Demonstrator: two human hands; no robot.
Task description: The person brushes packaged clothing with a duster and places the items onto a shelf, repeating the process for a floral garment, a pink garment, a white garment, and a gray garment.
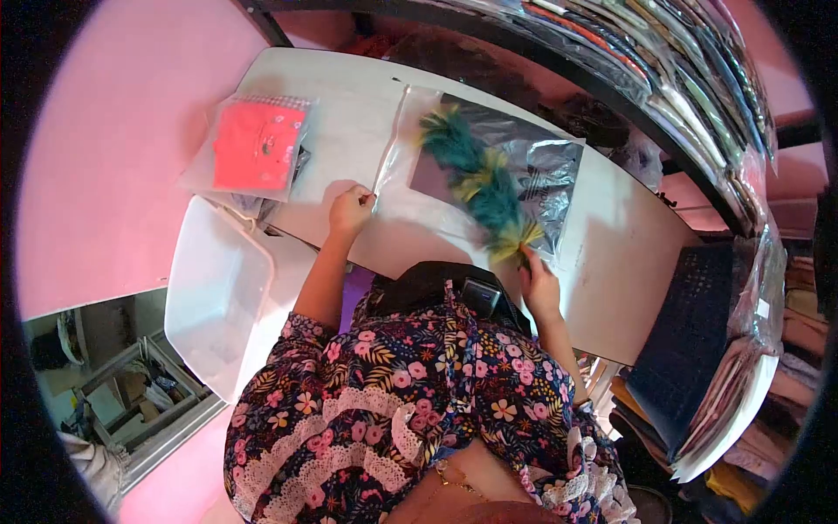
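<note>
Looks like a small clothing stockroom or packing room rather than a home. Given away by what surrounds the white bench (pixel 611 236): behind the bench, a dark rack (pixel 559 65) crammed with flat garments in clear bags (pixel 672 70); right of the bench, a black crate (pixel 690 341) and more bagged stock (pixel 742 375) in piles; left of the bench, a white plastic tub (pixel 214 297) over a pink floor (pixel 105 157). On the bench itself, a sealed packet of red cloth (pixel 257 144) and a large clear zip bag (pixel 436 205) with dark cloth inside.

Your open table (pixel 349 92) at twelve o'clock, clear bag (pixel 534 170) covering centre, red packet (pixel 255 144) at ten, white bin (pixel 214 297) at eight.
</note>
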